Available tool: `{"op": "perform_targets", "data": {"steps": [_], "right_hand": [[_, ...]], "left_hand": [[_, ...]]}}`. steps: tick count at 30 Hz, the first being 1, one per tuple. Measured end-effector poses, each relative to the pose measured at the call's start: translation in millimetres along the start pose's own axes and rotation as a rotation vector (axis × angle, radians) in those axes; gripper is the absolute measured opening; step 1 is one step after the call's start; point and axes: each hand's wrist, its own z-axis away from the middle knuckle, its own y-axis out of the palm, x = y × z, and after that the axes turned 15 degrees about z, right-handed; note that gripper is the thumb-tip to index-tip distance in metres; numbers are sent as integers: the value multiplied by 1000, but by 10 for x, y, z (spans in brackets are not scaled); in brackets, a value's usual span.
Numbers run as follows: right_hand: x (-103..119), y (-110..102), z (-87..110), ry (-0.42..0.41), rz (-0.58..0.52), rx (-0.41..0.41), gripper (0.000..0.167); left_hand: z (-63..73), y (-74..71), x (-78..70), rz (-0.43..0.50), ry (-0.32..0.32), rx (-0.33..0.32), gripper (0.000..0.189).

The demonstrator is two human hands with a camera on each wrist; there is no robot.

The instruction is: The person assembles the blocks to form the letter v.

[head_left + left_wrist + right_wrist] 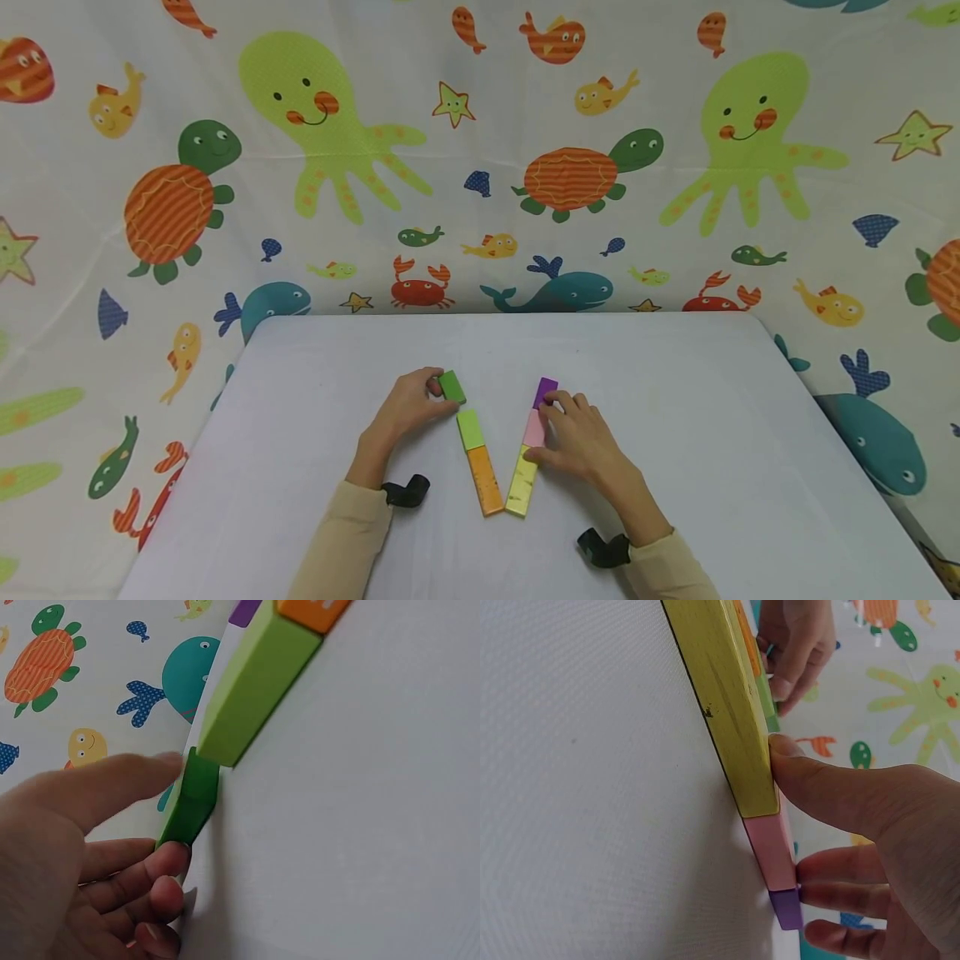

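Observation:
Between thumb and fingers my left hand (408, 406) pinches a small dark green block (452, 387). Just beyond its near end lies a light green block (470, 430), which meets a longer orange block (486, 482). A second slanting row holds a yellow block (521, 485), a pink block (534, 428) and a purple block (545, 390), end to end. The two rows form a V, close together at the near end. Along the second row, my right hand (588, 437) rests its thumb on the yellow block and its fingers by the pink and purple blocks (786, 909).
The blocks lie on a white table (750, 433). Behind and beside it hangs a cloth (495, 92) printed with sea animals. Black wrist mounts (603, 550) stick out from both sleeves, near the tabletop.

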Motion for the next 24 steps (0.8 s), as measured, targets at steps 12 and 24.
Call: {"op": "perform_targets", "data": {"steps": [12,24], "right_hand": [[-3,14,-4,-2,2,-10,75],[-2,10,-8,-2,7,-6,74]], "left_hand": [[-17,29,42,-10,61,-11,50],[32,80,39,9,82,-41,50]]}}
